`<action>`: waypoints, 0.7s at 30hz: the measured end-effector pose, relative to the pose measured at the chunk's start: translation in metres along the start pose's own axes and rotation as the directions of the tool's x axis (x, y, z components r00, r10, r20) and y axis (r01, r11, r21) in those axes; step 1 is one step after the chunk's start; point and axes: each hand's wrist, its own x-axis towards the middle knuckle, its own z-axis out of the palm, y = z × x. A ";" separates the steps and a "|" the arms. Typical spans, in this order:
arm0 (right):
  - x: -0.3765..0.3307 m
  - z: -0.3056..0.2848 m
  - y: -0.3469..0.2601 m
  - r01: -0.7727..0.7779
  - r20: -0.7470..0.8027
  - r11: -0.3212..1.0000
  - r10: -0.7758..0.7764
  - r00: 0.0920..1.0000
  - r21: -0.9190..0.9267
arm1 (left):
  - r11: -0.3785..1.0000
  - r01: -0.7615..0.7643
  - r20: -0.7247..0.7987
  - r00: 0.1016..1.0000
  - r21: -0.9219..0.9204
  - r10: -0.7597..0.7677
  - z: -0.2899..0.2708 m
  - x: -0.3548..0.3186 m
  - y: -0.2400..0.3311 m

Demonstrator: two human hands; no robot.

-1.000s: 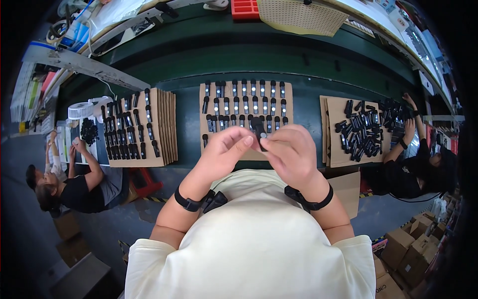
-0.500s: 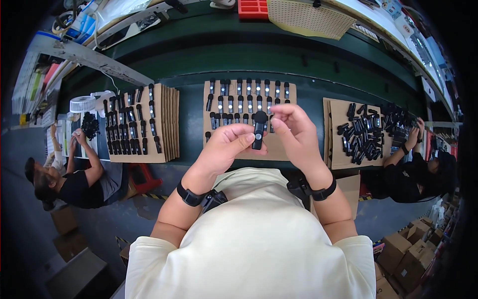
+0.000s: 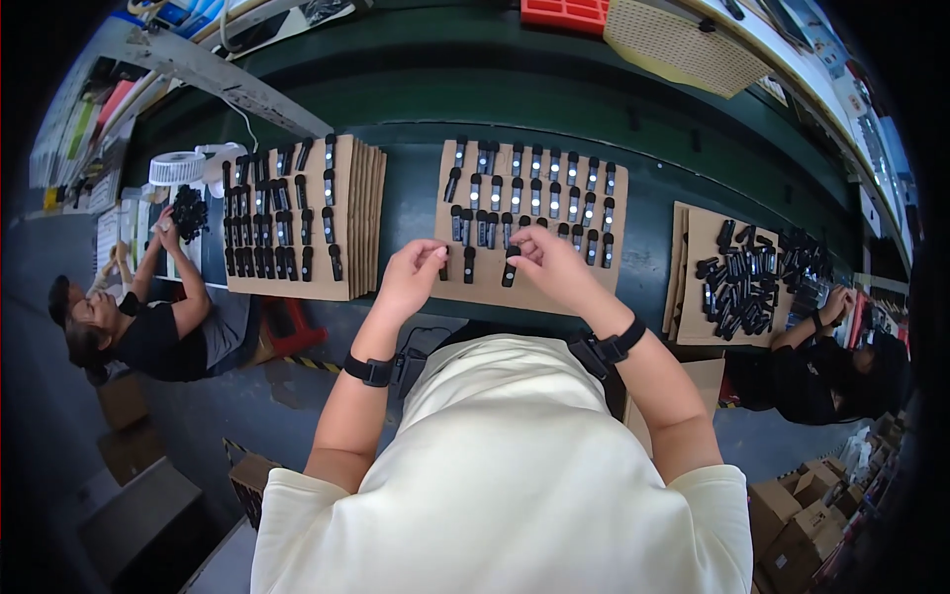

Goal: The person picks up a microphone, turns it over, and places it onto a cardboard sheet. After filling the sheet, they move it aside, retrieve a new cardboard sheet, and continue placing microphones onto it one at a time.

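Note:
A small black clip-on microphone (image 3: 510, 269) with a round foam head is pinched in my right hand (image 3: 556, 265), low over the front row on the middle cardboard sheet (image 3: 564, 295). Bent together, the fingers of my left hand (image 3: 411, 277) come to the top of another microphone (image 3: 442, 265) at that row's left end; whether they grip it is unclear. Between the hands lies one more microphone (image 3: 468, 265). Behind them, rows of similar microphones (image 3: 535, 195) cover the sheet, each with a pale round spot on its body. My right hand hides part of the third row.
To the left, a cardboard stack (image 3: 364, 223) carries more rows of microphones. Another sheet (image 3: 696, 322) at right holds a loose microphone pile (image 3: 737, 282). People work at both sides. A white round fan-like thing (image 3: 178, 168) stands far left; a red tray (image 3: 564, 14) is at the back.
The microphone held up between my hands is now down at the sheet in my right hand alone. My left hand has moved apart to the left. The view has shifted.

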 end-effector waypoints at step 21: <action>0.034 0.079 0.040 -0.059 -0.072 0.831 0.023 0.997 -0.553 | 0.693 -0.001 0.069 0.995 0.721 -0.071 -0.009 0.029 -0.056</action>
